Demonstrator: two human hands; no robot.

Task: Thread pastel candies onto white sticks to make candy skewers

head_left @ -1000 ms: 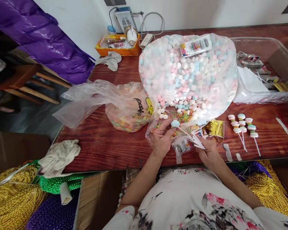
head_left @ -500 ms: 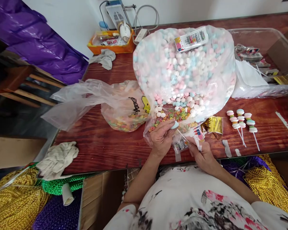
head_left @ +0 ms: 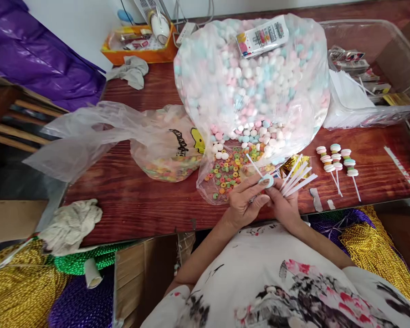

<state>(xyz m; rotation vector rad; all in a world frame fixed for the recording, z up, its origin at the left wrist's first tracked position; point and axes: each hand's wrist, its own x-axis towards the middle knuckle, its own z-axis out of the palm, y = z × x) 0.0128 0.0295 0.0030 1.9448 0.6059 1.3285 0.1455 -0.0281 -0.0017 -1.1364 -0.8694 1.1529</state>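
From the head camera, both hands meet at the near edge of the red wooden surface (head_left: 150, 200). The left hand (head_left: 244, 205) has its fingers (head_left: 259, 180) pinched together on a pale blue candy disc (head_left: 267, 181), through which a thin white stick (head_left: 253, 165) runs up and away. The right hand (head_left: 284, 206), touching the left, has its fingers closed on a fan of white sticks (head_left: 299, 180) that spread out to the right.

Just beyond the hands, a large clear bag (head_left: 253, 77) bulges with pink, blue and white candy discs, and a printed label (head_left: 262, 37) lies on its top. At its open mouth, small coloured ring candies (head_left: 227, 175) lie spilled inside the plastic. To the left, a second clear bag (head_left: 167, 150) holds more rings. A clear tub (head_left: 379, 41) at far right holds white sheets and packets. An orange tray (head_left: 140, 45) sits at the back.

Three finished candy skewers (head_left: 338, 164) lie to the right of the hands, near gold wrappers (head_left: 295, 164). A crumpled cloth (head_left: 70, 223) lies at the near left edge, over gold, green and purple bead strings (head_left: 27, 287).
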